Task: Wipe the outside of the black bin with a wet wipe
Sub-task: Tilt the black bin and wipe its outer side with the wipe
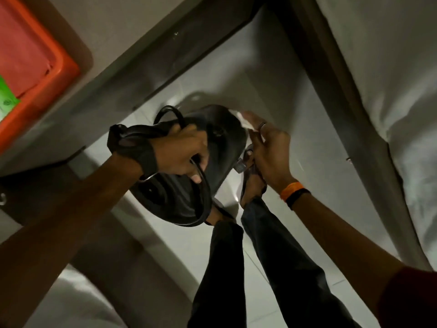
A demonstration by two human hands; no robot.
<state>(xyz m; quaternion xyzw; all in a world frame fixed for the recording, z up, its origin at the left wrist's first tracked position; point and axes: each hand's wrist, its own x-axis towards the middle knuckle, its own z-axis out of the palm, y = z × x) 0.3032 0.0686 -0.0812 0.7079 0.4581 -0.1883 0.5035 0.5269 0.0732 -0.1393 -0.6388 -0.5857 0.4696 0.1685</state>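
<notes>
1. The left hand point(182, 155) reaches in from the lower left, its forearm stretched upward across the view; its grip is closed over the rim of the black bin point(201, 166), with thin black loops, seemingly a liner or a wire handle, caught under the fingers.
2. The left wrist wears a dark band point(132, 147).
3. The right hand point(267, 150) comes in from the lower right, palm turned toward the bin's far side, its grip pressing a white wet wipe point(243, 119) flat against the outer wall. A ring sits on one finger, and orange and black bands circle the wrist point(293, 192).
4. The bin hangs in the air between both hands, tilted on its side, above the pale tiled floor point(307, 129) and clear of it.
5. Below the bin stand the person's legs in dark trousers point(236, 268), feet in sandals.
6. An orange tray point(59, 74) lies on the surface at the upper left; a bed with white sheets point(390, 91) runs along the right edge.
</notes>
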